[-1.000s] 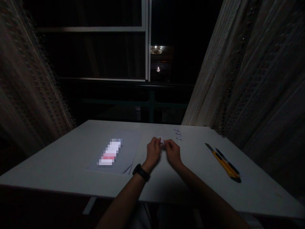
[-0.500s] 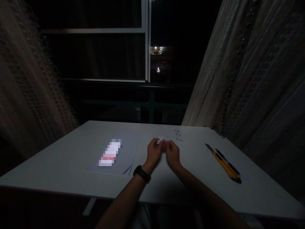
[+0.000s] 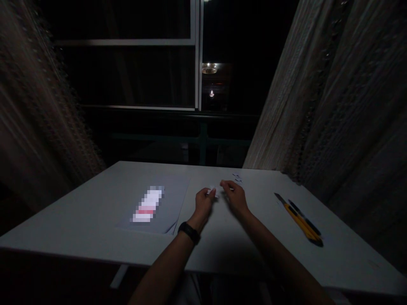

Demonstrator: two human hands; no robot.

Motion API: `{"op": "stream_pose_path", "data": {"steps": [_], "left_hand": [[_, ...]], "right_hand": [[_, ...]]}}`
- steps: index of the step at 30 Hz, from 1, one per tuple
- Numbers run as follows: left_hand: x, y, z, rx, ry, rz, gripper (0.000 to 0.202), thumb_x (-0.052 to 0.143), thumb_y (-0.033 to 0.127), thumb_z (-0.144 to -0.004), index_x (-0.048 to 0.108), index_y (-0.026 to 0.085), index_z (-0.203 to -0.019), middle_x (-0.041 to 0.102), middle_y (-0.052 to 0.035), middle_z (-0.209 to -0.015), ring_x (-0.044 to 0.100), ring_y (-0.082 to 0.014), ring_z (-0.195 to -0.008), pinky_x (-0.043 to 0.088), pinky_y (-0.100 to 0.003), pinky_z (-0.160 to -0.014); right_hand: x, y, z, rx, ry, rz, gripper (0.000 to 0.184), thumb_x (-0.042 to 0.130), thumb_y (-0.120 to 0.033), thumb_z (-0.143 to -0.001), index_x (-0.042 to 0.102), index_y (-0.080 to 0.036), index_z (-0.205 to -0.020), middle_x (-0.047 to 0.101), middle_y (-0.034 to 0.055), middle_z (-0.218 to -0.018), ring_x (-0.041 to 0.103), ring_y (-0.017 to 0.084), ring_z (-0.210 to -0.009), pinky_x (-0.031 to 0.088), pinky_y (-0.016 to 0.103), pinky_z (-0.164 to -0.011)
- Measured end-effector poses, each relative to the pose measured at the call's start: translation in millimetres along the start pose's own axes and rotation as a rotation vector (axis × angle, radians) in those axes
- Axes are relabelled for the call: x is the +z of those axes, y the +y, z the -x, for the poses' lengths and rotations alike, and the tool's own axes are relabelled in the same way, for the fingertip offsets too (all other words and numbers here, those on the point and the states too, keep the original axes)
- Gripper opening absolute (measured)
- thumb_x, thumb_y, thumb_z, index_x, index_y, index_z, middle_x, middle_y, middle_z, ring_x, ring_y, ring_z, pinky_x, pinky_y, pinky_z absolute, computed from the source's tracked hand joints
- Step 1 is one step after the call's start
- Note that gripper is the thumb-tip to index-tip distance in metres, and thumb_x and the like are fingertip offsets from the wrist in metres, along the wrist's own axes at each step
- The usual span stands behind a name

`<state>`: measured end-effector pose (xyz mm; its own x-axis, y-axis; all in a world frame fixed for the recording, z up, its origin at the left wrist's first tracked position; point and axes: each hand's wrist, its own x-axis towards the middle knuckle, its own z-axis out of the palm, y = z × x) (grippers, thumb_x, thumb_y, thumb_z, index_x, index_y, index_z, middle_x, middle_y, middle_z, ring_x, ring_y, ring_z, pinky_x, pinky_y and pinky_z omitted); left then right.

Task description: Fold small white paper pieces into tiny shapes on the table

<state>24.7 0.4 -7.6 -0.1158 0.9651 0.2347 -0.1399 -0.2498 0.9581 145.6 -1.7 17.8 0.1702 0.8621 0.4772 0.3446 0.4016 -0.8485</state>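
Above the middle of the white table, my left hand point(image 3: 203, 202) pinches a small white piece of paper point(image 3: 212, 192) between thumb and fingers. A dark band circles that wrist. My right hand point(image 3: 235, 195) is just to the right, apart from the paper. Its thumb and fingertips are pressed together, and whether they hold something tiny I cannot make out. Small paper pieces with dark marks point(image 3: 237, 176) lie on the table behind my right hand, which partly hides them.
A yellow utility knife point(image 3: 299, 221) with its blade out lies at the right beside a dark pen point(image 3: 303, 216). On the left, white paper sheets point(image 3: 174, 199) lie under a bright, pixelated phone-shaped object point(image 3: 148, 204). Curtains point(image 3: 273, 106) hang beyond the table point(image 3: 79, 224).
My right hand has drawn away from the paper, moving right and slightly up. The left hand keeps the paper, shifted slightly left and down.
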Motion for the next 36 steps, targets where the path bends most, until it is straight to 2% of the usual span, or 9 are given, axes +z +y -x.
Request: {"op": "stream_pose_path", "data": {"steps": [3, 6, 13, 19, 28, 32, 36], "left_hand": [[1.2, 3, 2, 0.006, -0.043, -0.02, 0.029, 0.066, 0.041, -0.064, 0.06, 0.014, -0.058, 0.055, -0.0006, -0.054, 0.048, -0.0103, -0.051, 0.034, -0.022, -0.051], [1.4, 5, 4, -0.006, -0.079, -0.022, 0.029, 0.067, 0.041, -0.063, 0.06, 0.014, -0.056, 0.056, -0.0005, -0.053, 0.047, -0.0101, -0.051, 0.035, -0.022, -0.051], [-0.3, -4, 1, -0.038, -0.09, -0.01, 0.03, 0.067, 0.043, -0.061, 0.06, 0.014, -0.057, 0.057, -0.0011, -0.054, 0.048, -0.0114, -0.052, 0.036, -0.023, -0.052], [-1.6, 1, 2, -0.04, -0.078, -0.046, 0.031, 0.066, 0.043, -0.062, 0.06, 0.013, -0.055, 0.057, -0.0015, -0.053, 0.047, -0.011, -0.052, 0.035, -0.023, -0.053], [-3.2, 4, 4, -0.043, -0.039, -0.096, 0.029, 0.066, 0.043, -0.062, 0.062, 0.014, -0.057, 0.058, -0.0014, -0.054, 0.049, -0.0123, -0.053, 0.035, -0.024, -0.053], [-2.2, 5, 5, -0.066, -0.017, -0.036, 0.031, 0.067, 0.043, -0.061, 0.061, 0.013, -0.058, 0.058, -0.0014, -0.055, 0.049, -0.012, -0.053, 0.036, -0.023, -0.054], [-2.4, 6, 4, -0.124, 0.018, 0.02, 0.036, 0.067, 0.047, -0.062, 0.062, 0.012, -0.063, 0.058, -0.0021, -0.057, 0.048, -0.0114, -0.053, 0.034, -0.022, -0.051]], "right_hand": [[-1, -1, -12, 0.009, -0.229, 0.03, 0.039, 0.054, -0.052, -0.074, 0.066, -0.016, -0.064, 0.064, 0.0038, -0.062, 0.058, 0.017, -0.063, 0.041, 0.026, -0.061], [0, -1, -19, 0.013, -0.314, 0.048, 0.041, 0.057, -0.05, -0.071, 0.063, -0.014, -0.053, 0.056, 0.0011, -0.048, 0.051, 0.013, -0.051, 0.036, 0.024, -0.052], [0, -2, -22, 0.025, -0.322, 0.057, 0.035, 0.059, -0.044, -0.069, 0.064, -0.014, -0.053, 0.055, -0.0002, -0.046, 0.047, 0.011, -0.046, 0.033, 0.023, -0.049], [2, 1, -24, 0.044, -0.318, 0.098, 0.035, 0.058, -0.045, -0.069, 0.064, -0.015, -0.051, 0.052, -0.0016, -0.044, 0.045, 0.01, -0.045, 0.031, 0.022, -0.046], [10, 4, -30, 0.22, -0.312, 0.036, 0.041, 0.063, -0.051, -0.059, 0.056, -0.015, -0.041, 0.046, -0.0026, -0.037, 0.039, 0.009, -0.038, 0.029, 0.022, -0.042], [12, 3, -31, 0.174, -0.286, 0.103, 0.043, 0.061, -0.054, -0.062, 0.057, -0.015, -0.042, 0.047, -0.0028, -0.037, 0.04, 0.009, -0.04, 0.029, 0.022, -0.042], [8, -2, -38, 0.11, -0.348, 0.116, 0.051, 0.05, -0.059, -0.071, 0.061, -0.015, -0.046, 0.051, -0.0014, -0.04, 0.045, 0.011, -0.042, 0.032, 0.022, -0.046]]}}
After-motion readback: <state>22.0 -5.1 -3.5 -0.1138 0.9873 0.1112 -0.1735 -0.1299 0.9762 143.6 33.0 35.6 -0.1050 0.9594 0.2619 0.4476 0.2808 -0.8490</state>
